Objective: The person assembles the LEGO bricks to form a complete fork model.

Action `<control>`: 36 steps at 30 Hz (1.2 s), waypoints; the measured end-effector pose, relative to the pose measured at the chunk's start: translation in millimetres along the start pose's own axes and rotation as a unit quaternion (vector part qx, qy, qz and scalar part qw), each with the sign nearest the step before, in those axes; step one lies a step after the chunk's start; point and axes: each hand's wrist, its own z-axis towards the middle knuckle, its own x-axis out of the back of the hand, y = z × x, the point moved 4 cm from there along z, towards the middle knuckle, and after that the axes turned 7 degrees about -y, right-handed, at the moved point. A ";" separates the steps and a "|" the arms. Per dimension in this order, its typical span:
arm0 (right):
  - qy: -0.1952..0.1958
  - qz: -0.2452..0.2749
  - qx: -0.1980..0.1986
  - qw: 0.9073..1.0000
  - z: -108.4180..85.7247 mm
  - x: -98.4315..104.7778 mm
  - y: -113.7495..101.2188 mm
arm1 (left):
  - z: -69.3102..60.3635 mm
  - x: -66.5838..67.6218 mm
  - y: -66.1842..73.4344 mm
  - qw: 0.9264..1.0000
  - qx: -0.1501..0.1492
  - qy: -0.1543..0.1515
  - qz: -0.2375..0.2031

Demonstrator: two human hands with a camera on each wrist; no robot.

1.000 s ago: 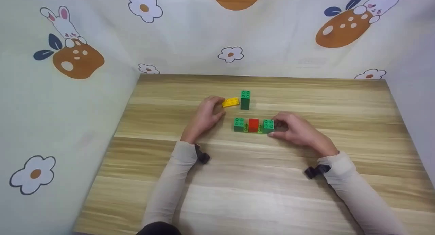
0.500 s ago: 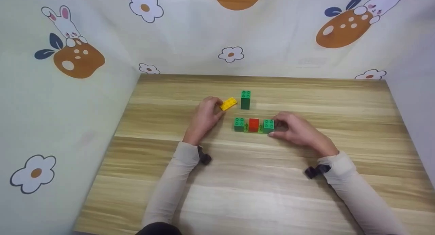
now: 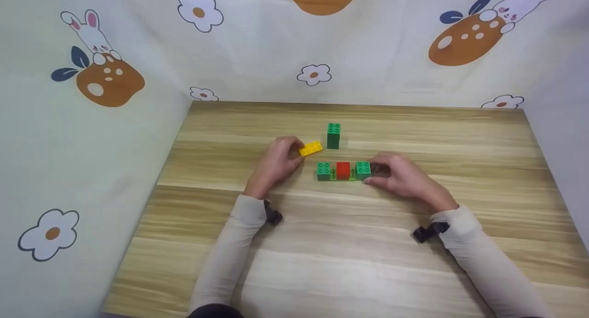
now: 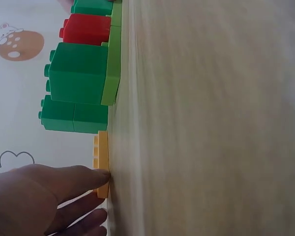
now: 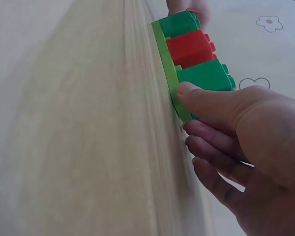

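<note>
Between thumb and fingers my left hand point(image 3: 278, 160) pinches the left end of a flat yellow toy brick point(image 3: 311, 148). In the left wrist view that yellow brick point(image 4: 103, 152) lies at the wooden surface, studs turned away from it. My right hand point(image 3: 402, 173) grips the right end of a row: a light green base point(image 5: 168, 73) carrying a green brick point(image 3: 323, 170), a red brick point(image 3: 343, 170) and another green brick point(image 3: 363, 170). The right thumb point(image 5: 187, 89) presses on the near side of this row. Behind the row stands a taller stack of green bricks point(image 3: 333, 136).
The wooden table point(image 3: 322, 253) meets a patterned cloth point(image 3: 257, 46) at its back and left edges. A small black device point(image 3: 273, 214) sits on the left wrist and another black device point(image 3: 430, 232) on the right.
The yellow brick turned at an angle, then swung flatter and came slightly nearer with my left hand, away from the tall green stack. My right hand and the row stayed put.
</note>
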 end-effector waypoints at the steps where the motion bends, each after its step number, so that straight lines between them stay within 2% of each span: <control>1: 0.002 0.002 0.004 1.000 0.1 -0.1 0.6 | -0.4 -0.4 0.0 1.000 -0.005 -0.004 0.000; 8: 0.007 0.054 0.017 0.998 0.5 2.0 2.9 | -2.6 -1.7 4.2 0.998 -0.040 -0.046 -0.017; 12: 0.016 0.064 0.025 0.998 0.3 4.3 3.5 | -4.4 -4.1 9.9 0.995 -0.059 -0.076 -0.027; 20: 0.013 0.074 0.024 0.997 0.6 5.9 3.9 | -4.5 -21.2 23.0 0.982 -0.103 -0.129 -0.088; 29: 0.035 0.072 0.026 0.996 -1.5 8.8 3.6 | -4.6 -35.5 28.9 0.977 -0.104 -0.140 -0.119; 36: 0.046 0.078 0.022 0.996 -1.3 9.9 3.4 | -5.4 -40.6 32.4 0.978 -0.098 -0.126 -0.136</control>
